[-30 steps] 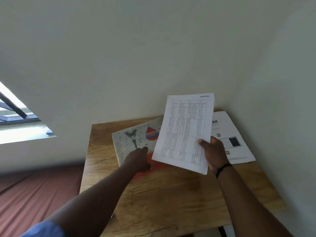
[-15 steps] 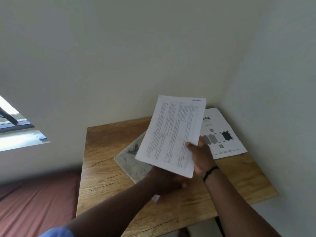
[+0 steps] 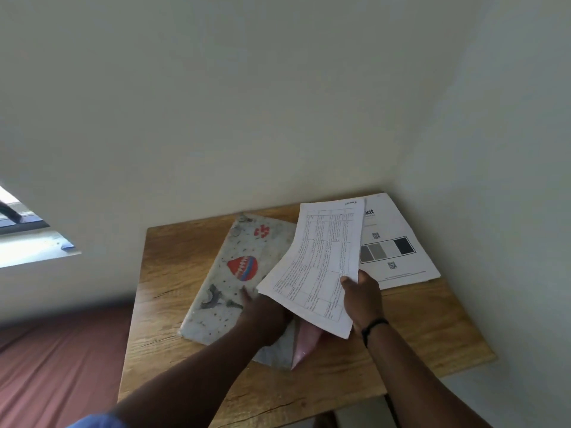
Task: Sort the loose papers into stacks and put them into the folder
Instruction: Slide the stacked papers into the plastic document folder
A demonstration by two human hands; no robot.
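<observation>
Pinching the table-printed sheet (image 3: pixel 321 267) in our right hand (image 3: pixel 361 298), raised over the folder (image 3: pixel 234 273). Our left hand (image 3: pixel 265 310) has slid to the folder's near edge, grip hidden, cannot tell; folder now swung diagonal, pink inside showing. Likely opening for insertion. Second stack (image 3: pixel 398 251) waits by the wall.

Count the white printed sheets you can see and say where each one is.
2. The table-printed sheet is held up in the right hand; the QR-code sheet lies flat on the table, by the wall. More may be hidden in the folder.
</observation>
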